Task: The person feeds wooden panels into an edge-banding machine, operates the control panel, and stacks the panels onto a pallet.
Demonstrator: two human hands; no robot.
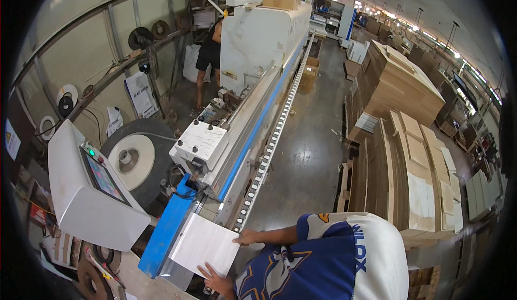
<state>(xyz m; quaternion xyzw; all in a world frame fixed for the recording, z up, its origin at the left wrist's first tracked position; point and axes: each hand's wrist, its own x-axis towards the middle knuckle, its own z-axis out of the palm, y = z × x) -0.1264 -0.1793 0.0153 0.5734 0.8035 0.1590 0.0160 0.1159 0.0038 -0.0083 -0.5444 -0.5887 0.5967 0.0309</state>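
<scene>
Nearest, the person's left hand (216,282) lies with fingers spread over the lower edge of a pale panel (206,244), palm side down. The right hand (246,237) is partly closed at the panel's right-hand edge; its underside is hidden, so I cannot tell how firmly it grips, if at all. A blue and white shirt (323,262) fills the foreground beside them.

The panel lies on the end of a long machine, its left edge just beside a blue guard (168,235). To the left stands a pale control console (97,214) with a lit screen (105,175) (a small green light glows at its upper end). Beyond it sits a large reel (137,160), dark outside and cream inside, close to a white block (202,141) studded with dark knobs.

A roller rail (264,165) runs away along the machine's right side. Across the floor (304,144), stacked boards (417,192) stand in tall piles. Farther off, another person (207,58) in dark shorts stands partly behind a tall white housing (250,44).
</scene>
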